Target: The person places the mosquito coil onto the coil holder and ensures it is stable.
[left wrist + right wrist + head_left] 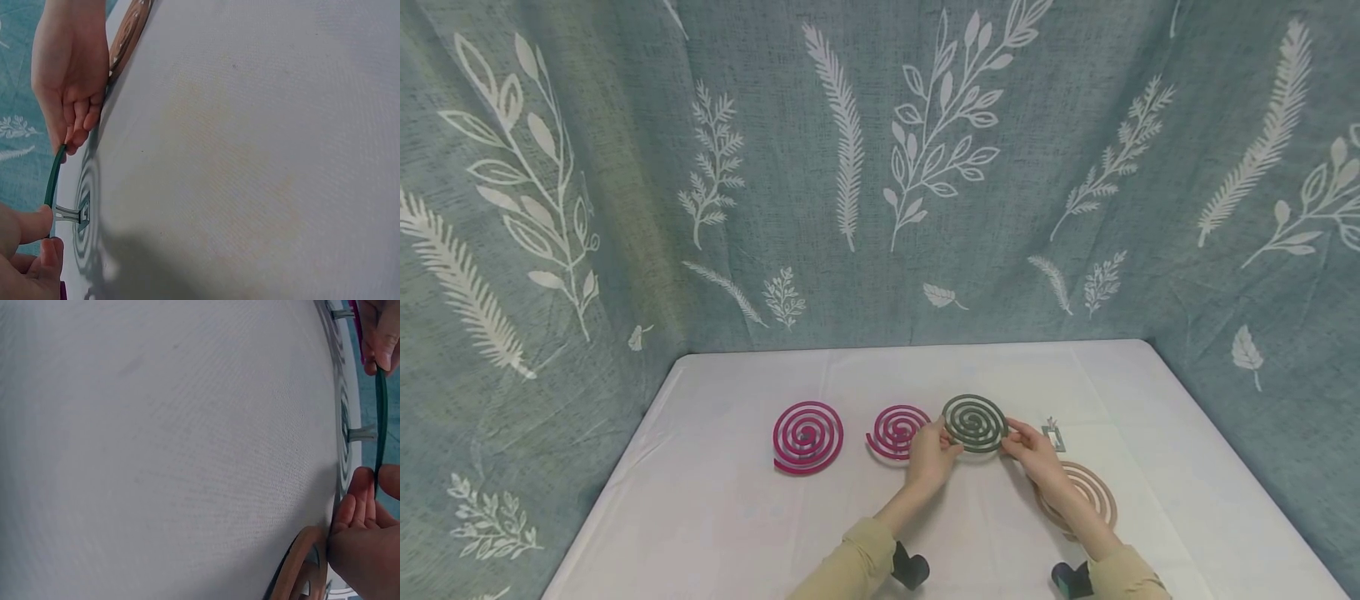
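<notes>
A dark green mosquito coil (pixel 973 423) is held flat between both hands above the table. My left hand (pixel 931 457) pinches its left edge between thumb and fingers. On the opposite edge, my right hand (pixel 1036 454) grips the rim with thumb and fingertips. In the left wrist view a small metal coil stand (pixel 67 214) rises from the table under the coil, its upper end close to the coil's underside. Just left of my left hand, partly hidden by it, is a magenta coil (pixel 898 432) raised on a stand. A brown coil (pixel 1112 500) lies partly behind my right forearm.
Farther left, another magenta coil (pixel 807 435) sits over a stand. A bare metal stand (pixel 1054 437) is on the table just beyond my right hand. White cloth covers the table (pixel 700 500), and a blue-green leaf-patterned curtain (pixel 880 167) hangs around its back and sides.
</notes>
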Tool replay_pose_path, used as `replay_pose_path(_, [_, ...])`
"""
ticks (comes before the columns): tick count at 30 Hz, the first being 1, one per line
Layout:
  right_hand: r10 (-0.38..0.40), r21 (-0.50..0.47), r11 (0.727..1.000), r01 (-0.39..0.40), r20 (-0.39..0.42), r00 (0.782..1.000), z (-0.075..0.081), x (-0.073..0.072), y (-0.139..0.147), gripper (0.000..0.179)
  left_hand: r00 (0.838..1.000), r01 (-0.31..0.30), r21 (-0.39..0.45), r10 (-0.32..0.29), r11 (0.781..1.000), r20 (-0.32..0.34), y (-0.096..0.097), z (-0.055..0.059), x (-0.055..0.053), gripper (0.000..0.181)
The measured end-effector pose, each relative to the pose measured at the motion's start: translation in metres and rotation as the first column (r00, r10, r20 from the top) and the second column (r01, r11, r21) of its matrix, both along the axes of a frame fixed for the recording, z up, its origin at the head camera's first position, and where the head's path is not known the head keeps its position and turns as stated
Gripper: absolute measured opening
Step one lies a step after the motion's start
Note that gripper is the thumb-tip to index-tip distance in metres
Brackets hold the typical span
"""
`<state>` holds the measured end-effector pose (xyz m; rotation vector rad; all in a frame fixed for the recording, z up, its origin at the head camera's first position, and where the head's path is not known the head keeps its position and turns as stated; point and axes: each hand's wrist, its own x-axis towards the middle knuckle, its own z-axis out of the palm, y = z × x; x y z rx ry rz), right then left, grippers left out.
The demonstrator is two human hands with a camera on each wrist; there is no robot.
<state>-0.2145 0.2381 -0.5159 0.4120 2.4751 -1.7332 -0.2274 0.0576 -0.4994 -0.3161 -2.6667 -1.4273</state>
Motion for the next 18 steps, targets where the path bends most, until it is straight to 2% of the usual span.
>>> replay_pose_path(12, [0.026,0.055,0.998,-0.027,0.009,1.000,0.0045,-0.0037,0.0035,0.050,0.998,-0.027,-0.018,0.028,0.999,0.051,0.0046,0.0020,0.0040,0.056])
replay_pose_path(18, [0.050,0.066,0.996,-0.052,0.027,0.998,0.0056,-0.0045,0.0065,0.051,0.998,-0.024,0.013,0.024,1.000,0.067,0.0064,0.0059,0.0084,0.055])
